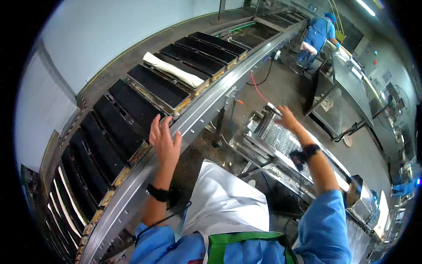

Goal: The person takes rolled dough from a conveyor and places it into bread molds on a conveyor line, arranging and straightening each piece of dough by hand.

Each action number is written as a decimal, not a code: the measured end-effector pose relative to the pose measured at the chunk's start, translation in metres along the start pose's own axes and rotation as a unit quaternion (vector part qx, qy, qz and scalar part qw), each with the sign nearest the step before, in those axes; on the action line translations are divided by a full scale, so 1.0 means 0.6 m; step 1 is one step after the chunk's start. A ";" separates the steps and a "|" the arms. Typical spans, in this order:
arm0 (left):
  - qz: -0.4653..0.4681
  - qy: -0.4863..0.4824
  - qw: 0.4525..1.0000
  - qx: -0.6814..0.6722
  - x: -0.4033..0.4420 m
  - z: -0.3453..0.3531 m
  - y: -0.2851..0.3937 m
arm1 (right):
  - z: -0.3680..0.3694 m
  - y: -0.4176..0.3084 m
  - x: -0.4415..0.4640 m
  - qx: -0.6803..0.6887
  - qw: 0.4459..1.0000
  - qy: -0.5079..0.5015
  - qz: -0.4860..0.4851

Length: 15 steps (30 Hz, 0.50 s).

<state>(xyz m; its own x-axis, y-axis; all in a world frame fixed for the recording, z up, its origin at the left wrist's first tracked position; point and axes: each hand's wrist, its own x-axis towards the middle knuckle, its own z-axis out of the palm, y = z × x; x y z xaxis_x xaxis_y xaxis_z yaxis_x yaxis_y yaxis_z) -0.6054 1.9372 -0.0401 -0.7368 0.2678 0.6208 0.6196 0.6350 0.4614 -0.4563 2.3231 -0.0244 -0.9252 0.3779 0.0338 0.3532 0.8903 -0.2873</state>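
My left hand (165, 140) is raised with its fingers spread at the inner edge of a curved line of black baking pans (134, 103). It holds nothing, and I cannot tell if its fingertips touch the nearest pan. One long pale strip of dough (173, 70) lies along a pan farther up the line. More dough strips (66, 198) lie in pans at the lower left. My right hand (286, 119) hovers at the far end of a metal mesh conveyor (281, 136), empty, its fingers stretched out and apart.
A steel rail (193, 119) edges the pan line, close to my left arm. At the back right a person in blue (317, 37) leans over a steel table (349, 81). A red cable (258, 88) runs down near the mesh conveyor. Small pale scraps lie on the floor.
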 end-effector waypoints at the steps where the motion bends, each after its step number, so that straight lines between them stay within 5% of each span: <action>1: -0.010 -0.018 1.000 -0.010 0.011 0.008 -0.006 | 0.025 0.096 -0.043 -0.085 0.996 0.014 -0.012; 3: -0.012 -0.033 0.999 0.003 0.032 0.030 -0.023 | 0.019 0.205 -0.151 -0.206 0.970 -0.093 0.091; 5: -0.014 -0.056 0.998 0.030 0.060 0.043 -0.027 | 0.083 0.416 -0.286 -0.208 0.965 -0.088 0.133; 10: -0.077 -0.080 0.992 0.067 0.093 0.083 -0.059 | -0.022 0.194 -0.377 -0.218 0.878 -0.143 0.401; 15: -0.124 -0.089 0.980 0.125 0.078 0.094 -0.075 | 0.015 0.383 -0.360 -0.245 0.946 0.032 0.208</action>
<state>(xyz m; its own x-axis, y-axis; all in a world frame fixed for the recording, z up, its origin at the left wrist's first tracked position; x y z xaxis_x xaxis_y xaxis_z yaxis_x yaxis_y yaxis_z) -0.6832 1.9617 -0.0675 -0.9058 0.1913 0.3780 0.3464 0.8481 0.4009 -0.1765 2.4439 -0.1066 -0.6872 0.7223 0.0777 0.7214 0.6659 0.1900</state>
